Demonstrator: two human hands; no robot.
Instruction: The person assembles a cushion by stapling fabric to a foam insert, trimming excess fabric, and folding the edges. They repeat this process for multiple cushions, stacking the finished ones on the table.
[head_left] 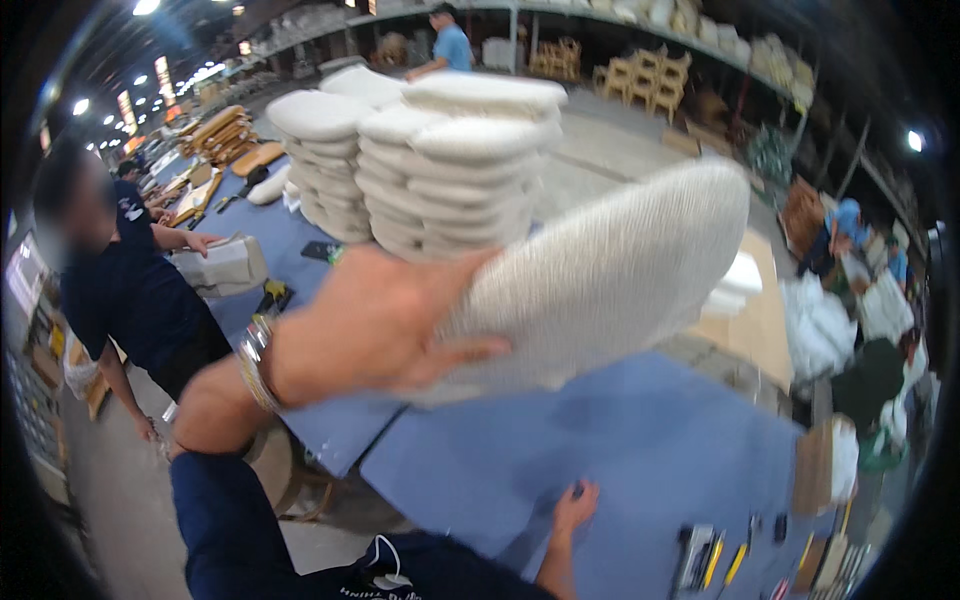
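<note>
My left hand (375, 315), with a bracelet at the wrist, grips one end of a cream fabric-covered seat cushion (610, 275). The cushion is held tilted above the blue table (500, 460), its far end raised to the right. Part of the hand is blurred, but the thumb shows against the cushion's face. Down by the table surface, my right hand (575, 507) is closed around a small dark thing that I cannot make out. Behind the held cushion rise stacks of similar cream cushions (450, 180).
A co-worker (140, 290) stands at the left, one hand on a pale cushion (222, 265). Yellow-handled cutters (712, 560) and other tools lie at the table's right front. Cardboard (750, 320) and white bags (818, 315) are at the right; wooden chair frames (648, 80) stand far back.
</note>
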